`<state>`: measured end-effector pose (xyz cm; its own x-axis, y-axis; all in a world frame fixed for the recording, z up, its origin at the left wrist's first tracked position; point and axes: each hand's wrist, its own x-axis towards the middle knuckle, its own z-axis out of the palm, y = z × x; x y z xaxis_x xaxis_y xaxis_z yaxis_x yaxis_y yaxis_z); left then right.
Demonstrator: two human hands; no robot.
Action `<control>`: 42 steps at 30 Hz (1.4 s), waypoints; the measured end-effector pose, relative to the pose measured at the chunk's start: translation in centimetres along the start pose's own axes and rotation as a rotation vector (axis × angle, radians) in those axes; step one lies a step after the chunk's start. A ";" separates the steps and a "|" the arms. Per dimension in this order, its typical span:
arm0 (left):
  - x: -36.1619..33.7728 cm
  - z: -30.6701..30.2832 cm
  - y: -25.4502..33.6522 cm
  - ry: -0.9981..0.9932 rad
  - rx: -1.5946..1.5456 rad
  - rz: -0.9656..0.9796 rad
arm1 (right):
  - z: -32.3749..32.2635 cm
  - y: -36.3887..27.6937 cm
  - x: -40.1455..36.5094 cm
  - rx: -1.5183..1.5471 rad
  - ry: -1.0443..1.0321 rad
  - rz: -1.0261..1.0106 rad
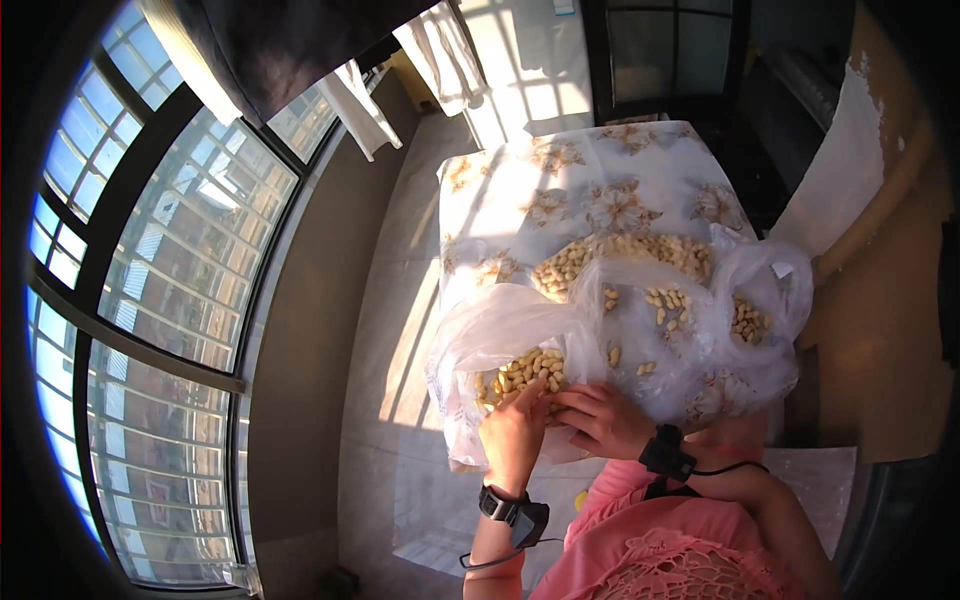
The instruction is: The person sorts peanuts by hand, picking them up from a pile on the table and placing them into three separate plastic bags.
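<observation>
Unshelled peanuts (527, 368) lie in the open mouth of a clear plastic bag (480, 335) at the near left of the table. At the bag's near edge, my left hand (513, 432) is closed, fingertips beside the peanuts. My right hand (603, 420) reaches in from the right with fingers bent together, its tips meeting those of my left. Whatever is pinched between them is too small and covered to make out. To the right, another plastic bag (797, 300) holds peanuts (749, 321). A larger peanut heap (625, 258) sits farther back, with several loose peanuts (668, 303) nearer.
A floral cloth (560, 205) covers the table under the bags. Large barred windows (180, 260) line the left side. Dark and white cloths (440, 55) hang above at the back. A brown board or box (870, 350) stands on the right, close to the table.
</observation>
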<state>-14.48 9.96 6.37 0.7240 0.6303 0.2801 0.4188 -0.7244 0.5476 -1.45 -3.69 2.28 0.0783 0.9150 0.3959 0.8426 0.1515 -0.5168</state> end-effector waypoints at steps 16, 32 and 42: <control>-3.2 -0.5 1.2 0.066 -0.202 -0.121 | 0.5 0.3 -0.6 0.056 0.077 -0.047; -4.0 3.2 7.7 -0.084 -0.415 0.220 | -14.6 0.8 -6.7 -0.050 0.246 0.121; -1.4 7.7 13.1 -0.288 -0.400 0.399 | -17.5 4.9 -17.9 -0.435 0.161 0.481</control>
<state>-5.81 -2.61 7.09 0.9240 0.1923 0.3304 -0.1107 -0.6927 0.7127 10.54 -25.86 5.93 0.5490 0.7708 0.3233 0.8295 -0.4548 -0.3243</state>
